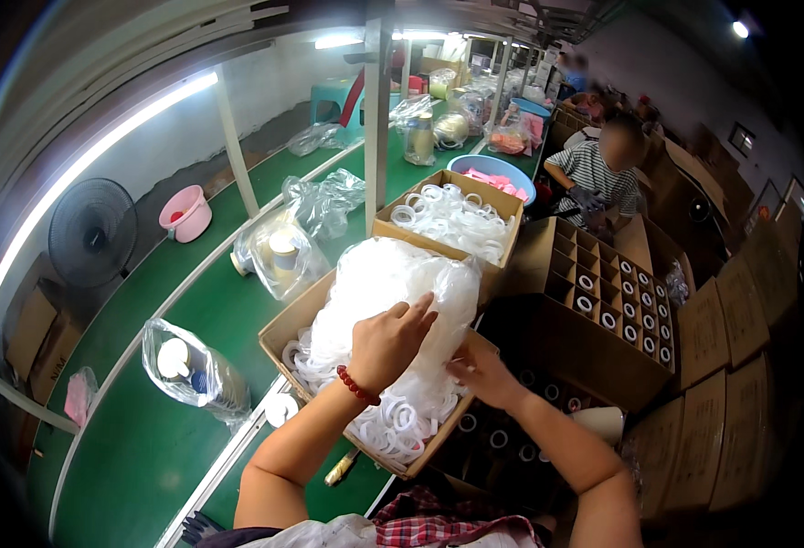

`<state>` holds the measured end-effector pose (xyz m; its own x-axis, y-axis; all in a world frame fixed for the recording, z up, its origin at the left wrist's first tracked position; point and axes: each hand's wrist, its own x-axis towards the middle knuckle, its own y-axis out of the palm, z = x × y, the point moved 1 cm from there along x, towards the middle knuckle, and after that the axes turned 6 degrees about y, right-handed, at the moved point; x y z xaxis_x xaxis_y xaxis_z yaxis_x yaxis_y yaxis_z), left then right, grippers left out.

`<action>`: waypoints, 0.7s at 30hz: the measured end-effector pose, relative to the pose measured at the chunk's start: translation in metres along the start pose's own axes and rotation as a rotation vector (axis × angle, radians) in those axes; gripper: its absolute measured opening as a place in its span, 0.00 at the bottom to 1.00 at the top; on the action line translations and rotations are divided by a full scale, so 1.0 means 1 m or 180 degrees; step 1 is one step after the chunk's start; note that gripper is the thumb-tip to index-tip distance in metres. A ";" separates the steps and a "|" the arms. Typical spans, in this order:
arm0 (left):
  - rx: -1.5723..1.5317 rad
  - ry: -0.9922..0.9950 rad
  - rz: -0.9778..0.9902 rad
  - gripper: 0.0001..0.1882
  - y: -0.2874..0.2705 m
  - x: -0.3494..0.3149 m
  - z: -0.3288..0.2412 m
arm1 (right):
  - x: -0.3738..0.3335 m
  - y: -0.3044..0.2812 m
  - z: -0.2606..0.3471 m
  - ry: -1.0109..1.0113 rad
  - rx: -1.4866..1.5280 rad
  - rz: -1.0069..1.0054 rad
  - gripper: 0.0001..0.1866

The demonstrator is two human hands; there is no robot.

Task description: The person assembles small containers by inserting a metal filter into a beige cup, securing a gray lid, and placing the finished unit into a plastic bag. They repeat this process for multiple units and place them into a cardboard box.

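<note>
A heap of thin clear plastic bags (402, 274) covers much of an open cardboard box (274, 340) in front of me. White plastic rings (397, 422) show beneath and around the bags. My left hand (391, 342), with a red bead bracelet at the wrist, lies over the heap with its fingers stretched out. At the heap's right side, my right hand (486, 376) has its fingers curled in on the edge of the plastic; its fingertips are partly lost in the film.
A second box of white rings (452, 217) stands behind. At right is a divided carton (603, 301) of ring-topped cylinders, near stacked cartons (694, 438). Bagged cups (196, 370) stand on the green bench (137, 457) at left. A co-worker in stripes (603, 178) sits far right.
</note>
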<state>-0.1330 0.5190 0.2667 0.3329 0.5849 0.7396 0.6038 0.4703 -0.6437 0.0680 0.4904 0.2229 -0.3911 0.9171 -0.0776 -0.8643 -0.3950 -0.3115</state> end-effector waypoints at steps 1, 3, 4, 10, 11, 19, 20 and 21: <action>-0.0079 0.0047 0.0008 0.09 0.003 0.001 -0.001 | -0.004 0.007 -0.003 -0.0059 -0.0174 -0.0054 0.36; -0.0231 0.0126 0.0024 0.07 0.008 0.001 -0.002 | -0.016 0.026 -0.014 -0.0170 -0.0524 -0.0148 0.43; -0.0385 0.0130 -0.0005 0.06 0.009 0.002 -0.004 | -0.019 0.033 -0.018 -0.0010 -0.0277 -0.0122 0.52; -0.0962 0.0108 -0.0201 0.05 0.013 0.005 -0.021 | -0.025 0.038 -0.024 0.0666 -0.0173 -0.0490 0.51; -0.0952 0.0025 -0.0118 0.05 0.009 0.007 -0.022 | -0.026 0.038 -0.015 0.0849 0.0159 -0.0463 0.50; -0.1215 -0.0126 -0.1118 0.01 -0.016 0.067 -0.007 | -0.022 -0.028 0.055 0.0260 0.0747 -0.1031 0.46; -0.1289 -0.0111 -0.1331 0.02 -0.020 0.087 -0.003 | -0.018 -0.044 0.076 0.0102 0.0670 -0.1105 0.45; -0.1341 -0.0090 -0.1550 0.02 -0.027 0.108 0.003 | -0.014 -0.059 0.100 -0.0072 0.0599 -0.1163 0.43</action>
<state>-0.1153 0.5712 0.3637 -0.0668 0.3899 0.9184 0.9155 0.3899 -0.0990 0.0926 0.4953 0.3367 -0.0527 0.9982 0.0276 -0.9895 -0.0485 -0.1359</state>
